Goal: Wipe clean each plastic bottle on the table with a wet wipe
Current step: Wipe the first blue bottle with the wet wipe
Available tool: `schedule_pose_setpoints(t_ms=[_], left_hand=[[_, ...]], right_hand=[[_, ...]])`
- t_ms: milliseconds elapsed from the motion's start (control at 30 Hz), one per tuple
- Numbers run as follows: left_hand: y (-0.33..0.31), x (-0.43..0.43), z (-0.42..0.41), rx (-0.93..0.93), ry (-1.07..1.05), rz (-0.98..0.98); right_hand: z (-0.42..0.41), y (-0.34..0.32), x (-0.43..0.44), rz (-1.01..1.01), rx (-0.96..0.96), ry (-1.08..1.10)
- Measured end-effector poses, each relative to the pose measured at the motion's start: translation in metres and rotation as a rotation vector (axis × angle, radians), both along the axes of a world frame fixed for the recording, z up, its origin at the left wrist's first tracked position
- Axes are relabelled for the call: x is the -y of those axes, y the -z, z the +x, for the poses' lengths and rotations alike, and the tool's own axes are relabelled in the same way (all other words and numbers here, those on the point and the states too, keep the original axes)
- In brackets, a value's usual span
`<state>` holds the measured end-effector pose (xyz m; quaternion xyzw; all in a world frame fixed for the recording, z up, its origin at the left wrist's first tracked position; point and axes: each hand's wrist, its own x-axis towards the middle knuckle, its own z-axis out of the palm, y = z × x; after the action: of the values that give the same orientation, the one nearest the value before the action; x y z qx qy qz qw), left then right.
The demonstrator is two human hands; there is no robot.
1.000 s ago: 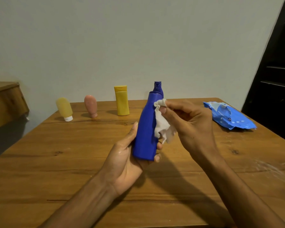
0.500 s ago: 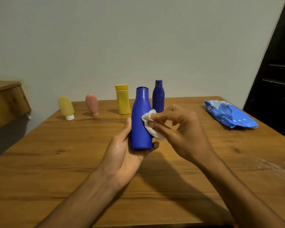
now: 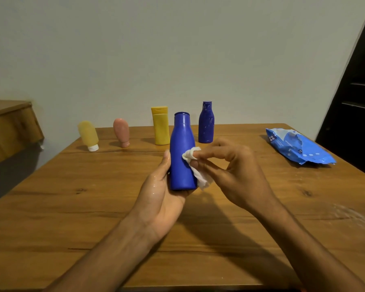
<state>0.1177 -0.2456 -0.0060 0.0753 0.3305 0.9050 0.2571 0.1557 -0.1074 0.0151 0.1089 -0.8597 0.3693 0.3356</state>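
My left hand [image 3: 162,199] holds a large blue bottle [image 3: 181,152] upright above the middle of the wooden table [image 3: 72,207], gripping its lower part. My right hand [image 3: 234,173] pinches a crumpled white wet wipe [image 3: 195,165] against the bottle's right side. Along the far edge stand a dark blue bottle [image 3: 206,123], a yellow flat bottle [image 3: 161,125], a pink tube [image 3: 121,132] on its cap and a pale yellow tube [image 3: 88,134] on its white cap.
A blue wet wipe pack [image 3: 297,147] lies at the table's right side. Wet smears show on the wood at the right [image 3: 354,216]. A wooden cabinet [image 3: 11,127] stands to the left, a dark doorway [image 3: 358,98] to the right.
The blue bottle went from tilted to upright in my left hand. My right hand slid the wipe down from the bottle's shoulder to its middle right side.
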Motion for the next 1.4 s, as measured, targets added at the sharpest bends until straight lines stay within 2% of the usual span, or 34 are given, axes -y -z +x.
schedule_pose_setpoints(t_ms=[100,167,300,367,500,667,833,1000,1167,1300,1400], left_hand=[[0.000,-0.001,0.000,0.002,0.005,-0.005],[0.001,-0.002,0.001,-0.010,0.017,-0.006],[0.004,-0.004,0.004,-0.035,0.038,-0.007],[0.004,-0.004,0.004,-0.027,0.040,-0.004],[0.002,-0.001,0.001,-0.016,0.024,-0.013],[0.004,-0.004,0.002,-0.016,0.039,-0.030],[0.003,0.000,-0.002,0.051,0.039,-0.006],[0.000,-0.001,0.000,0.018,0.036,-0.033],[0.000,0.004,-0.008,0.076,0.052,-0.008],[-0.001,0.002,-0.003,0.039,0.039,-0.006],[0.002,0.002,-0.004,0.060,0.034,-0.012]], right_hand=[[0.002,-0.004,-0.003,0.104,0.072,-0.019],[0.001,-0.004,-0.004,0.079,0.078,-0.021],[-0.004,0.002,-0.001,-0.047,-0.057,0.107],[-0.003,0.005,0.003,-0.014,-0.079,0.123],[0.003,0.005,0.011,0.103,-0.060,-0.039],[-0.001,0.005,0.011,0.070,-0.140,0.085],[0.007,0.001,0.015,0.281,-0.013,-0.075],[0.004,-0.001,0.013,0.208,-0.096,0.053],[0.008,0.001,0.015,0.371,0.039,-0.098],[0.004,0.002,0.011,0.234,-0.096,0.053],[0.006,0.006,0.017,0.259,-0.099,0.057]])
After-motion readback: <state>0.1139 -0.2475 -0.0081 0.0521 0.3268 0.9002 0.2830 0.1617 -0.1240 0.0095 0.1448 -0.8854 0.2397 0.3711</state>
